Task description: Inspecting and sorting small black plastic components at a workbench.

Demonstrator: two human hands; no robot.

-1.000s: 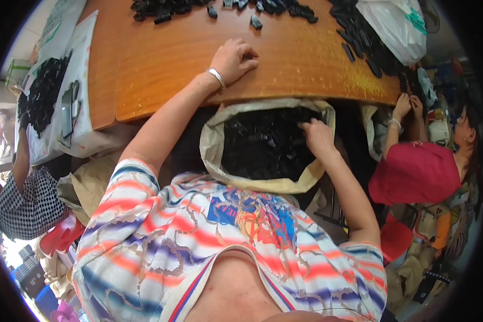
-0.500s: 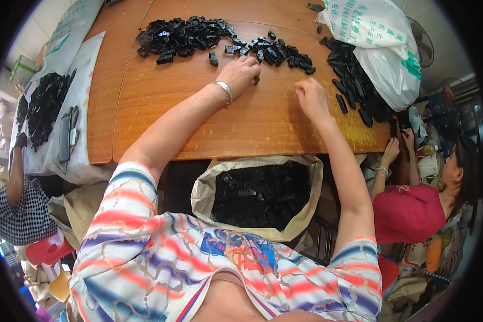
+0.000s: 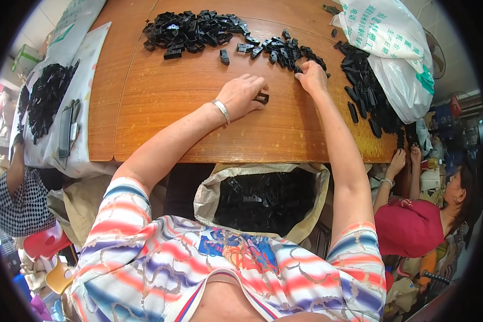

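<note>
- Two hands rest on a wooden table [image 3: 198, 118].
- Left hand [image 3: 241, 96] pinches one black plastic piece [image 3: 262, 98].
- Right hand [image 3: 312, 77] curls narrowly among loose black pieces [image 3: 284, 51].
- Open sack [image 3: 260, 201] below holds more black parts.

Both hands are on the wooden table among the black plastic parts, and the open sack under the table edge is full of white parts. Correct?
Not quite. In the head view the sack holds black parts, not white. The left hand and right hand are on the wooden table among black plastic parts.
</note>
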